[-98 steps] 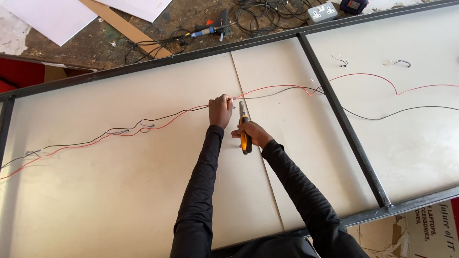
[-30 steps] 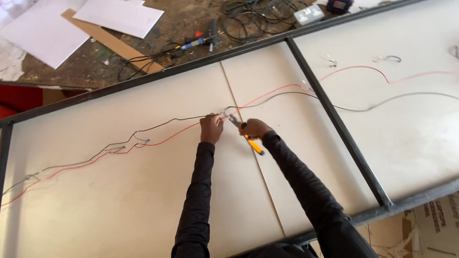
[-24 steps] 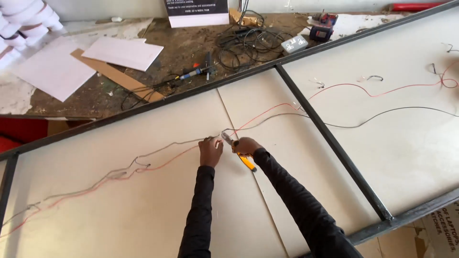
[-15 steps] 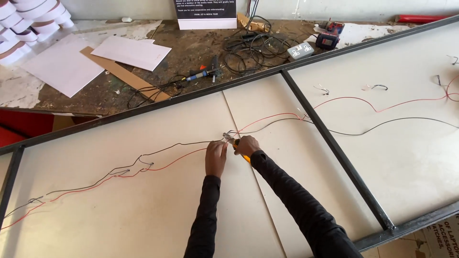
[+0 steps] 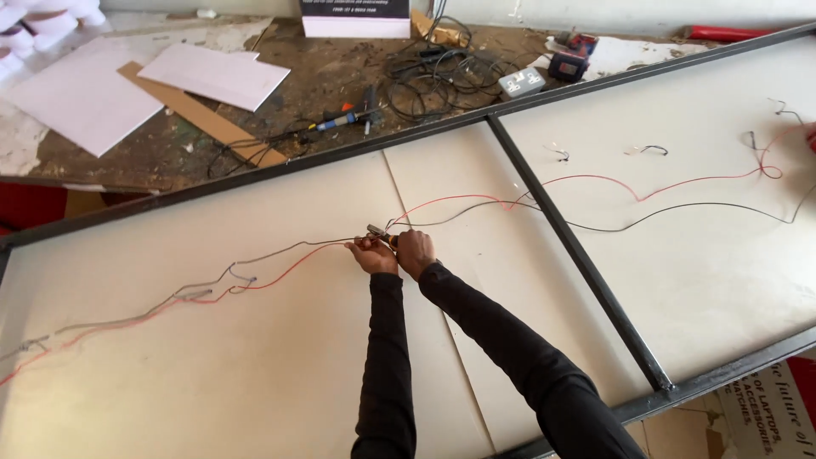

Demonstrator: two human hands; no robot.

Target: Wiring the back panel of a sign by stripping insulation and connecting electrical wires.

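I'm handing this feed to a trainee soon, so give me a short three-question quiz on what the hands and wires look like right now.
1. True or false: the left hand and right hand are close together on the white panel.
2. Which wires run across the panel? A) a red wire and a dark wire B) only a blue one C) none
3. Fill in: the black metal bar that crosses the panel lies to the ___ of both hands in the picture.

Key: 1 true; 2 A; 3 right. The right hand grips a small tool, whose metal tip shows at the wires; what the left hand pinches is too small to tell.
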